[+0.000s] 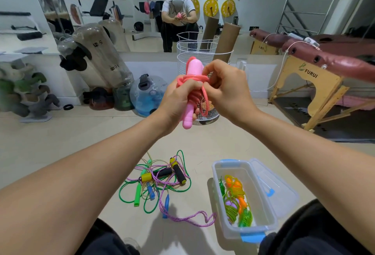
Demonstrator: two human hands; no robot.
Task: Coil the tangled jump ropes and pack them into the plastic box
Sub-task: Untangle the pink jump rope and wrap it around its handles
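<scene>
— Item one: what do we hold?

— One pink jump rope (192, 92), raised in front of us. Our left hand (178, 102) grips its two pink handles (189, 112) with the cord wound about them; the fingers of our right hand (225, 88) are curled and pinch a loop of that cord.

— Item two: the plastic box (223, 210)?

— One clear box with blue clasps, on the floor to our right. Inside we see coiled ropes (236, 200) in green, orange and some purple; how many ropes, we cannot tell. One clear lid (278, 189) lies just beside the box, on its far side.

— Item three: what is still loose?

— One tangled pile (160, 183) on the floor, left of the box. In it we count two black-and-yellow handles, two green handles and three blue handles, with green, purple and pale cords knotted together.

— Anything else?

— One white wire basket (194, 56) stands behind our hands, against a mirror.
</scene>
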